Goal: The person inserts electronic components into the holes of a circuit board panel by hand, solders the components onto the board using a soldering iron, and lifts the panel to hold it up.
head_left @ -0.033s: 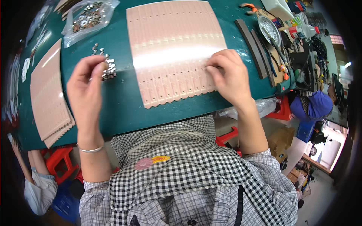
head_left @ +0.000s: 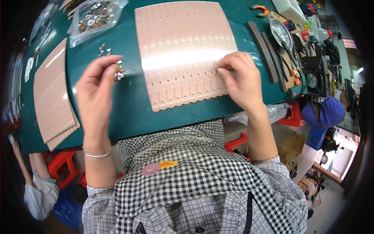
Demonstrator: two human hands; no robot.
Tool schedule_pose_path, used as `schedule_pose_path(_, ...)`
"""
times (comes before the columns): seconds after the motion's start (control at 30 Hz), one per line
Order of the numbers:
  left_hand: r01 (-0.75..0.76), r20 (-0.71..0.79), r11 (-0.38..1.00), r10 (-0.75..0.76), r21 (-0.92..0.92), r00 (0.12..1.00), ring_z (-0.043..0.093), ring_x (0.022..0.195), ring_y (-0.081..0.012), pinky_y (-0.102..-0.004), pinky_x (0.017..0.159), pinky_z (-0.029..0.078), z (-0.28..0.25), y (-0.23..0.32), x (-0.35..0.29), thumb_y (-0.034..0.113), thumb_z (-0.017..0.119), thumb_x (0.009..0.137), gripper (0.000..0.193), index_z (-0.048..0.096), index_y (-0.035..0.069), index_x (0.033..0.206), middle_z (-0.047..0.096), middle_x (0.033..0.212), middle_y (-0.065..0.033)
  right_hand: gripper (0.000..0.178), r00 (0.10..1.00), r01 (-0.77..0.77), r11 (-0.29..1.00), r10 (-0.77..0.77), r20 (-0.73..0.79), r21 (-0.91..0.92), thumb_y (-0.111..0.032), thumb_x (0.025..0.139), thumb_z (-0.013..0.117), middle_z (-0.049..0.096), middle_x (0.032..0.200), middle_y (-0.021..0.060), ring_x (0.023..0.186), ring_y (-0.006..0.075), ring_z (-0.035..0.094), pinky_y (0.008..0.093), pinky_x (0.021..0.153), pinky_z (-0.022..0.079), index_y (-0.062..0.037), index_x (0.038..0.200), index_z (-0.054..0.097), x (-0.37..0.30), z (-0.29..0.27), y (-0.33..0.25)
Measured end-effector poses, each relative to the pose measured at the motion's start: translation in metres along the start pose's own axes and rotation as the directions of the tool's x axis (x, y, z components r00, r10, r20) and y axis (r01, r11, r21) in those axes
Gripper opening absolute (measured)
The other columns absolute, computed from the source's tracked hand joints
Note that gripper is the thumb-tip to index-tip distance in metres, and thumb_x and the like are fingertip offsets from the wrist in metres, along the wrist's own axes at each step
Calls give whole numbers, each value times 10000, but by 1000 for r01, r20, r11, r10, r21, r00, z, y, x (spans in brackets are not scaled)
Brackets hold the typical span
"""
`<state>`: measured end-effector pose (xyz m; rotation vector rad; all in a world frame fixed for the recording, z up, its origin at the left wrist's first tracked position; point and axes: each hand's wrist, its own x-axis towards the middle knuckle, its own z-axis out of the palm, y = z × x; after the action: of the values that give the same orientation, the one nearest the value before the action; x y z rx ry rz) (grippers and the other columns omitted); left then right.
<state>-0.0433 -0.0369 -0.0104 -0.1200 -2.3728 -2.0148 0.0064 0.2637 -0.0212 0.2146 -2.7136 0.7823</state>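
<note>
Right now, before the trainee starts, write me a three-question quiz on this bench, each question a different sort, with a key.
1. Which of the person's hands has its fingertips at the large pink sheet?
2. True or false: the clear bag holding small metal pieces lies to the left of that sheet.
3. Choose one. The person's apron is:
A) plain red
B) black-and-white checked
C) striped green

Key:
1. The right hand.
2. True.
3. B.
</note>
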Motion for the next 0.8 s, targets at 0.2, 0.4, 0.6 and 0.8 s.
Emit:
schedule_pose_path(0.2, 353, 326, 768, -199, -534, 924, 656, 819, -109, -216, 738, 500, 28, -5, -22, 41, 660, 906, 158, 640, -11, 1054, 692, 964, -65, 121, 992, 124, 913, -110, -59, 388, 10, 722, 713, 659, 865, 100, 839, 264, 627, 337, 752, 497, -26, 832, 676, 9, 5, -53)
schedule_pose_path(0.4, 370, 362, 771, -193, -518, 912, 642, 830, -80, -210, 735, 510, 47, 4, -39, 46, 664, 907, 188, 631, -22, 1079, 701, 950, -71, 164, 987, 154, 805, -155, -47, 574, 16, 707, 733, 653, 885, 87, 835, 240, 624, 336, 742, 500, -38, 852, 676, 6, 25, -72)
schedule_pose_path(0.6, 528, 448, 648, -305, -550, 841, 643, 825, -96, -224, 761, 526, 51, -6, -46, 68, 645, 928, 188, 645, -46, 1078, 691, 925, -64, 197, 988, 146, 879, -112, -102, 454, -13, 636, 808, 641, 858, 75, 804, 238, 614, 333, 680, 502, -40, 776, 671, -4, 24, -81)
schedule_pose_path(0.8, 570, 493, 606, -313, -554, 812, 634, 795, -98, -235, 743, 520, 56, -4, -49, 90, 604, 958, 138, 622, -15, 1046, 686, 901, -66, 228, 931, 339, 907, -287, -225, 250, -5, 585, 803, 639, 841, 79, 788, 253, 609, 338, 654, 501, -39, 761, 663, -5, 28, -78)
